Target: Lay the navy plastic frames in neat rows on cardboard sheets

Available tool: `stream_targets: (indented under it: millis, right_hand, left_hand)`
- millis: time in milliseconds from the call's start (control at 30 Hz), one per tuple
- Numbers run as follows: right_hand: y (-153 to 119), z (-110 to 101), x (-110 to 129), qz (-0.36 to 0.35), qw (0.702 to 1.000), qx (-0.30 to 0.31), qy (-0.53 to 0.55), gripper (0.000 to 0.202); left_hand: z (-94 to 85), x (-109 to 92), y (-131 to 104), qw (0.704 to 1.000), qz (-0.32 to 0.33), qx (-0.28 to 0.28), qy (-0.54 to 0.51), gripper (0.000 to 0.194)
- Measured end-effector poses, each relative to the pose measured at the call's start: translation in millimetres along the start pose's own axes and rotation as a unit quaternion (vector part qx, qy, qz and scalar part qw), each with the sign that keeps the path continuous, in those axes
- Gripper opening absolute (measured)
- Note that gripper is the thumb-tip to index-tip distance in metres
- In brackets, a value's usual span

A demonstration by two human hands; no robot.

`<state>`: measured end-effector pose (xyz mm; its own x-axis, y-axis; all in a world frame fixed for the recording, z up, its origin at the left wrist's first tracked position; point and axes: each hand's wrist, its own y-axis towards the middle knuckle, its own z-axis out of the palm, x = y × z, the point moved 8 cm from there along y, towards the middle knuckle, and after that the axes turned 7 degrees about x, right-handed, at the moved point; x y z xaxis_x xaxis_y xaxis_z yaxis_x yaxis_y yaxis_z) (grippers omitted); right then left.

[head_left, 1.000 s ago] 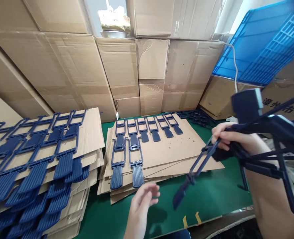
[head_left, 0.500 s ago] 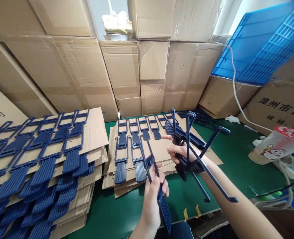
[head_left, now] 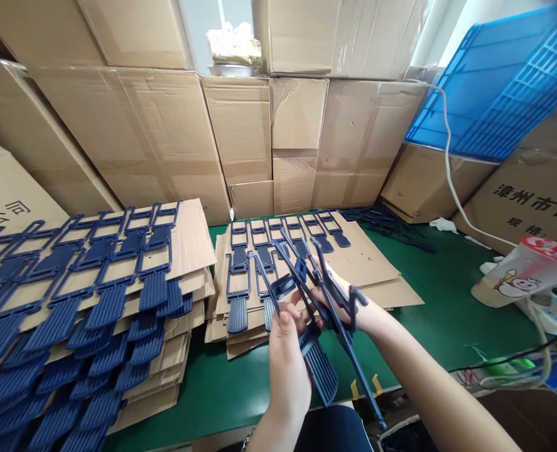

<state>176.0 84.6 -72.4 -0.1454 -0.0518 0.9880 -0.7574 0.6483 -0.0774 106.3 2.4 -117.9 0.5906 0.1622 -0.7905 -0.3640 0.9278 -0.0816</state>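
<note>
My left hand (head_left: 288, 373) is closed around a dark blue plastic frame with a ribbed paddle (head_left: 322, 373), tilted over the table's front edge. Close beside it, my right hand (head_left: 363, 315) grips several dark blue plastic frames (head_left: 346, 342) whose long arms stick out in different directions. Its fingers are partly hidden behind these pieces. Both hands meet, and the held pieces overlap. Just beyond lie rows of similar frames (head_left: 238, 314) with ribbed paddles, laid flat on a stack of cardboard sheets (head_left: 367, 267).
To the left, a taller stack of cardboard sheets (head_left: 196, 235) bears many layered blue frames (head_left: 106, 307). Loose dark parts (head_left: 386, 226) lie at the back of the green table (head_left: 448, 270). Cardboard boxes (head_left: 156, 132) wall the rear. A drink cup (head_left: 518, 276) and cables stand right.
My right hand has moved towards my left, and its bundle of frames has turned and now overlaps the left-hand piece. The view has shifted slightly left.
</note>
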Motion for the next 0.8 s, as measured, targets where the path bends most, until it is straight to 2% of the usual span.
stream_targets:
  millis: [133, 233, 300, 367, 433, 467, 533, 667, 733, 800]
  right_hand:
    - [-3.4, -2.9, 8.6, 0.012, 0.990, -0.076, -0.120, 0.081]
    - [-3.9, 2.0, 9.4, 0.066, 0.966, -0.098, -0.229, 0.090]
    - [-3.6, 5.2, 9.5, 0.106, 0.944, -0.101, -0.295, 0.093]
    - [-1.9, 9.0, 11.5, 0.118, 0.931, -0.093, -0.332, 0.094]
    - [0.6, 12.6, 12.9, 0.111, 0.932, -0.077, -0.336, 0.096]
    - [1.4, 13.8, 12.9, 0.108, 0.934, -0.068, -0.333, 0.096]
    - [0.6, 13.2, 11.4, 0.110, 0.934, -0.059, -0.335, 0.097]
    - [-12.2, 3.5, 17.6, 0.082, 0.939, -0.052, -0.331, 0.091]
    - [-20.4, -1.5, 23.0, 0.055, 0.951, -0.004, -0.304, 0.085]
    - [-26.5, -10.1, 23.6, 0.048, 0.958, 0.074, -0.274, 0.082]
  left_hand:
    - [-5.0, 9.6, -2.6, 0.999, -0.035, -0.024, -0.004, 0.047]
    - [-5.2, 17.8, -5.9, 0.998, -0.052, -0.039, -0.020, 0.054]
    - [0.6, 18.0, -7.8, 0.998, -0.024, -0.005, -0.054, 0.061]
    - [9.3, 12.4, -11.5, 0.994, 0.031, 0.057, -0.085, 0.070]
    - [15.8, 6.3, -17.3, 0.990, 0.073, 0.105, -0.058, 0.068]
    - [16.3, 4.7, -19.4, 0.990, 0.082, 0.107, -0.030, 0.064]
    - [14.6, 4.3, -20.4, 0.994, 0.072, 0.086, 0.016, 0.057]
    - [2.4, 7.6, -12.8, 1.000, 0.009, -0.020, 0.012, 0.046]
    - [1.6, 7.5, -6.8, 0.999, -0.017, -0.041, -0.004, 0.046]
    - [7.1, 4.6, 1.1, 0.999, -0.031, -0.021, -0.019, 0.044]
